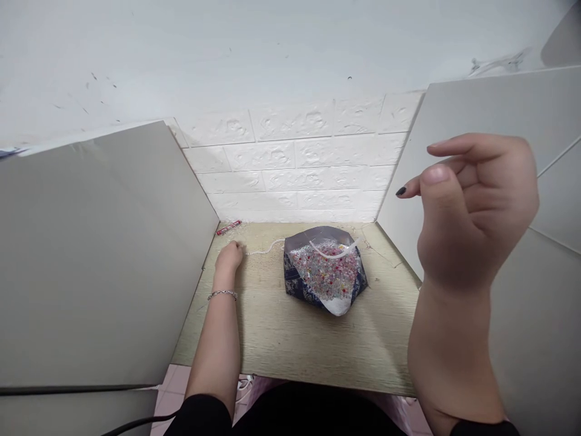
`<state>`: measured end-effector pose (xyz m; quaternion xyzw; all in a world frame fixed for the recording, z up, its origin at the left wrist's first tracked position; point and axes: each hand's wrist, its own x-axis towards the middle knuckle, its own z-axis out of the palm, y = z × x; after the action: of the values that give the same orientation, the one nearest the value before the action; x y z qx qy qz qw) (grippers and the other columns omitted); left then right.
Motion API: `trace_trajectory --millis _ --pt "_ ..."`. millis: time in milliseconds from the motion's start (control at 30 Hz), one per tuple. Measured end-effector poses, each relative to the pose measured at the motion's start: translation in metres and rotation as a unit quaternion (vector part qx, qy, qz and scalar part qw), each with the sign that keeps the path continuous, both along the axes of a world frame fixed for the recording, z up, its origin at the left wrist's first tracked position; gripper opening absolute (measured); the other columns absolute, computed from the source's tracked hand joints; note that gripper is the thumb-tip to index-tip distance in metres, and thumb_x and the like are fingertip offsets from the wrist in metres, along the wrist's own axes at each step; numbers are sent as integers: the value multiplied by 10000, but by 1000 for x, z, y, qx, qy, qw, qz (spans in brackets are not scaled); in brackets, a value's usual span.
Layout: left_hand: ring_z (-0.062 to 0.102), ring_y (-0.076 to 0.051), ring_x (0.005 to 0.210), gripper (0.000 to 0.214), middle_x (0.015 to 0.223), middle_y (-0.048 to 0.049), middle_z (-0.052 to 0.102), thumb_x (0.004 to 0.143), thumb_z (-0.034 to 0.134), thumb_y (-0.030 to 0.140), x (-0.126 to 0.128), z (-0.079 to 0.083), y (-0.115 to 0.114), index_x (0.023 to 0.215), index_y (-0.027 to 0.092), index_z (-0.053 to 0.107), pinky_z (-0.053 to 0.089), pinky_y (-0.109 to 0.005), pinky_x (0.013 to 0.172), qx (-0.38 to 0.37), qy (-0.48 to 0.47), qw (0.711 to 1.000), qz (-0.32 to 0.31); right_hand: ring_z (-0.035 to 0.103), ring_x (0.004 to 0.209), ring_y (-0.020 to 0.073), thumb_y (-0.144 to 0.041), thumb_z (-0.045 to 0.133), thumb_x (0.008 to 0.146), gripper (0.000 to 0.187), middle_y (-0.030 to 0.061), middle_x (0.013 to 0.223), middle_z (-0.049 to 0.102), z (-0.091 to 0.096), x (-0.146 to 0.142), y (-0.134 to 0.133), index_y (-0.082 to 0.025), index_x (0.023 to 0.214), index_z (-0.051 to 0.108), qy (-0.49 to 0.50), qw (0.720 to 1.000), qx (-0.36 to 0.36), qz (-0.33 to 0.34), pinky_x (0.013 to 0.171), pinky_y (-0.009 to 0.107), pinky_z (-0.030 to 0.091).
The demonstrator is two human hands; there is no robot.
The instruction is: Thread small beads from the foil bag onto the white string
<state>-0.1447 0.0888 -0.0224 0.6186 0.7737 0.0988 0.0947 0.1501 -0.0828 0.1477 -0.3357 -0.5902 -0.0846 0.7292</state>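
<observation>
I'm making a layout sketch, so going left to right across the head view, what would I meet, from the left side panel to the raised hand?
Side panel → left hand → pale strand → bag of beads → right hand.

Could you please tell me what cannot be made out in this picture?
In the head view:
- Left hand: fingertips hidden by the hand itself.
- Beads: single shapes too small.
- Red strip: any lettering too small.
- Black cable: one end cut off by the bottom edge.
</observation>
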Motion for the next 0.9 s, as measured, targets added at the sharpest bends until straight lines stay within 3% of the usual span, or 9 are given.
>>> trace_trajectory --millis 233,367,600,767,900 --pt "542 -236 874 241 976 -115 581 699 416 216 -4 5 -5 906 188 536 406 -307 675 -36 0 999 10 453 554 43 -111 421 777 183 -48 576 307 0 2 3 -226 875 524 -8 1000 -17 3 518 230 372" --pt "552 -252 827 324 941 -122 581 641 480 184 -6 14 -12 961 197 529 418 -326 652 -54 0 998 25 458 559 49 -115 426 772 187 -50 567 310 -1 4 4 -228 890 518 -10 1000 -26 6 524 232 381" --pt "449 -267 1021 336 1107 -143 474 706 390 147 4 27 -18 1016 185 513 381 -356 794 40 23 998 52 456 567 58 -134 436 770 173 -46 575 319 -2 4 3 -223 900 509 -2 999 -45 8 532 238 383" --pt "507 -282 940 314 1000 -171 549 752 372 322 14 17 -10 898 130 573 404 -364 747 42 11 998 50 461 581 62 -142 439 770 178 -45 576 314 -2 4 3 -231 907 509 -2 998 -58 9 518 230 379" --pt "539 -304 874 365 940 -204 574 715 431 393 20 7 -7 880 106 586 422 -369 671 25 0 997 69 452 548 56 -129 440 763 175 -49 560 313 -1 4 5 -231 875 527 -8 1000 -20 6 496 227 372"
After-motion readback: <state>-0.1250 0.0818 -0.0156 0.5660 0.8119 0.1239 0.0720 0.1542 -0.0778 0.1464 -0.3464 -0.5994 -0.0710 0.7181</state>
